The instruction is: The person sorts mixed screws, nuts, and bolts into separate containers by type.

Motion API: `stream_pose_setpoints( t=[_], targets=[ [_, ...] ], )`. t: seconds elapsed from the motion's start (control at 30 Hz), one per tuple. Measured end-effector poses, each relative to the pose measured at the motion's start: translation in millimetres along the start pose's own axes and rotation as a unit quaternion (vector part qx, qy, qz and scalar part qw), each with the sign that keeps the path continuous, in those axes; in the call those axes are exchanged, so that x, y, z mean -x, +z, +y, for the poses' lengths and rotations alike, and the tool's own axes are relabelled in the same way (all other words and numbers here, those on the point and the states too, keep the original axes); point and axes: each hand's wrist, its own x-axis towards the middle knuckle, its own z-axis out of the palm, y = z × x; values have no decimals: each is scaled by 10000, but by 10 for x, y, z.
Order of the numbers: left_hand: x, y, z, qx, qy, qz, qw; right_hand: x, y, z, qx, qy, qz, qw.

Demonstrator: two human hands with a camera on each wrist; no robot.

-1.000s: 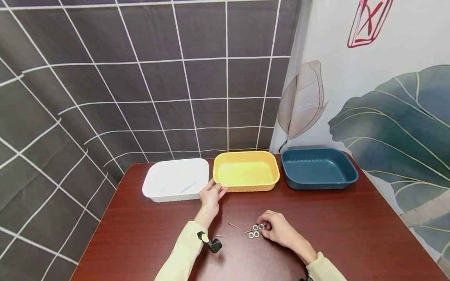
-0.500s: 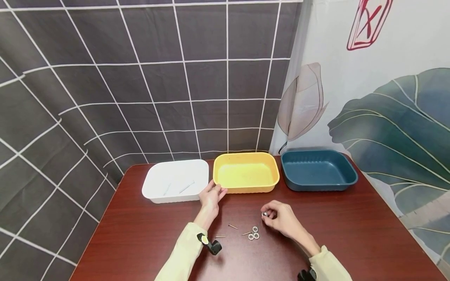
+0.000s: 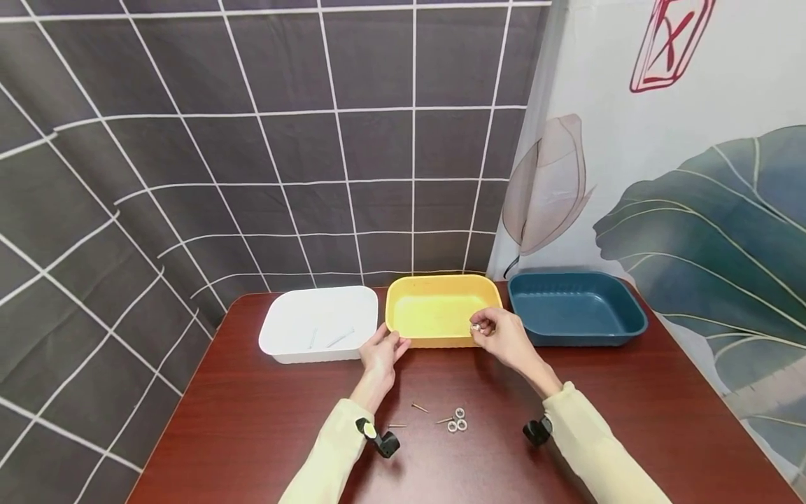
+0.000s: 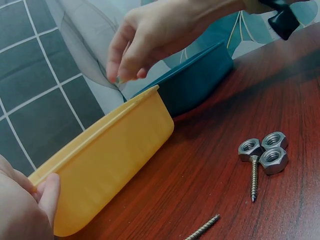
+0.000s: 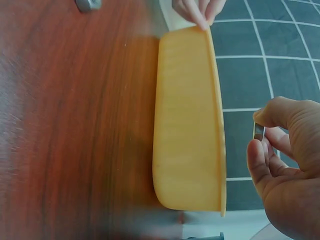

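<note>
Moved forward off the table [image 3: 434, 381], the right hand [image 3: 504, 341] pinches a nut [image 5: 258, 131] above the yellow tray [image 5: 187, 120], by its near right edge; the left hand [image 3: 379, 355] grips its near left corner. Table space separates tray from three loose nuts [image 4: 275, 168].

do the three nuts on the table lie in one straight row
No, the left wrist view shows the three nuts bunched in a triangle on the table.
</note>
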Motion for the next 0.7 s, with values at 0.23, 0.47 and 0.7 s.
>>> stream_pose_setpoints(
  t=[0.23, 0.47, 0.7],
  targets=[
    [1, -4, -2, 9, 28, -25, 10000, -130, 95, 60, 140, 206, -147, 9996],
    [-3, 0, 5, -21, -19, 19, 10000, -174, 131, 99, 295, 392, -267, 9984],
    [-8, 9, 7, 24, -49, 61, 10000, -173, 157, 131, 419, 405, -244, 9980]
  ],
)
